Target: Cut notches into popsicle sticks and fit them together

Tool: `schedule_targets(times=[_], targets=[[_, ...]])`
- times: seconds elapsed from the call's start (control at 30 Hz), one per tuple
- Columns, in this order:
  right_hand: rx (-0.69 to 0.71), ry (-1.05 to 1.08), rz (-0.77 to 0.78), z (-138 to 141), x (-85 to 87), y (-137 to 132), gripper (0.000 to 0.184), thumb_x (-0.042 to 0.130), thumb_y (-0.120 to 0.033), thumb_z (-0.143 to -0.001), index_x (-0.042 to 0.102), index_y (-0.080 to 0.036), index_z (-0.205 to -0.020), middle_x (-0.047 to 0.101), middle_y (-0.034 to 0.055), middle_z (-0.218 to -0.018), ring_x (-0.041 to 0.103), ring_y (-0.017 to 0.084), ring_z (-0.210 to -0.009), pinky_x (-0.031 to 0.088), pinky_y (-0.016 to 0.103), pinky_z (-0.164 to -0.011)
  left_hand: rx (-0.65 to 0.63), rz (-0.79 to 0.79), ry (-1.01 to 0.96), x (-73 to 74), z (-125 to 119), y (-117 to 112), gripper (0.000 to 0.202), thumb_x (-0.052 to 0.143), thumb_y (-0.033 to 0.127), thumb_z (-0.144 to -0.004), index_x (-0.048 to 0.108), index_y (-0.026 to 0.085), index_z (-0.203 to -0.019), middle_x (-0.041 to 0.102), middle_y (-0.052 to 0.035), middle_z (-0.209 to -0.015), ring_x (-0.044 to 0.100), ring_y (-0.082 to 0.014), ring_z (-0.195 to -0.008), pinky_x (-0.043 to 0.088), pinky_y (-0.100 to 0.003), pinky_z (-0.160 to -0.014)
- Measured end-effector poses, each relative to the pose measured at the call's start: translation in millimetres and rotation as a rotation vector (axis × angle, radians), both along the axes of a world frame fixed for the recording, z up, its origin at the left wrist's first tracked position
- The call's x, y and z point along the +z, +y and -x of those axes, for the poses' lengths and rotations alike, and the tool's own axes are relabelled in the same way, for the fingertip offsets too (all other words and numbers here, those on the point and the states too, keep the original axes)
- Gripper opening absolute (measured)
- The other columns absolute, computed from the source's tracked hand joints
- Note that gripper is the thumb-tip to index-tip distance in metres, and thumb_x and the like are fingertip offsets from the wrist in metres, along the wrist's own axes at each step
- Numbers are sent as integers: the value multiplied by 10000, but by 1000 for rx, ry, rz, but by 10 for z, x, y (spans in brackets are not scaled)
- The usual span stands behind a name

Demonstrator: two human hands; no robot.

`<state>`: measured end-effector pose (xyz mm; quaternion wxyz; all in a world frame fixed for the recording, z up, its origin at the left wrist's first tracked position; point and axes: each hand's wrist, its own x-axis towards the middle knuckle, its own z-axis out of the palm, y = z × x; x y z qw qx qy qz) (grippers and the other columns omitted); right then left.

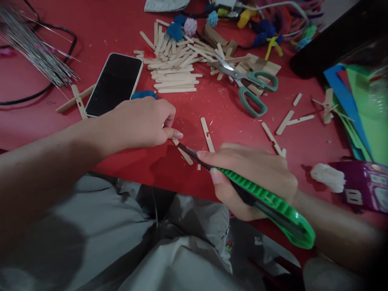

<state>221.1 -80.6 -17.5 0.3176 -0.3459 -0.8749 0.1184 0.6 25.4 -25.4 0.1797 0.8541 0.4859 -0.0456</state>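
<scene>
My right hand [251,173] is closed round a green utility knife [269,206], its dark blade reaching up and left. The blade tip meets a wooden craft stick [185,156] near the table's front edge. My left hand [148,121] pinches the upper end of that stick, with thumb and fingers closed; part of the stick is hidden under them. Just right of the blade lies a notched craft stick [207,133], and a tiny cut-off chip [199,167] rests below it. More notched and cut stick pieces [273,138] lie beyond my right hand.
A phone [115,84] lies left, near thin metal wires [39,48]. Behind are a heap of craft sticks [176,60] and green-handled scissors [251,83]. Coloured sheets [357,113], a purple pack [363,184] and a dark cylinder [333,40] stand right. The red table [127,161] ends above my lap.
</scene>
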Motion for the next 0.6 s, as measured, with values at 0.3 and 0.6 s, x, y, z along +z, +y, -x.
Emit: schedule_targets(times=[0.3,0.6], targets=[[-116,86,-52,-1,-45,-31,269,546,-85,-839,629,-237,-1045,691,19,-741,637,167,-625,541,311,-570,-12,15,-53,-28,25,18,454,570,707,-746,645,264,-812,671,-46,-748,618,-217,-735,375,-342,-644],[-108,32,13,5,-47,2,232,539,-107,-867,648,-217,-1040,667,8,-683,617,145,-583,538,269,-568,-30,14,-15,15,-5,20,446,562,693,-750,632,255,-796,678,-40,-759,597,-196,-687,364,-331,-604]])
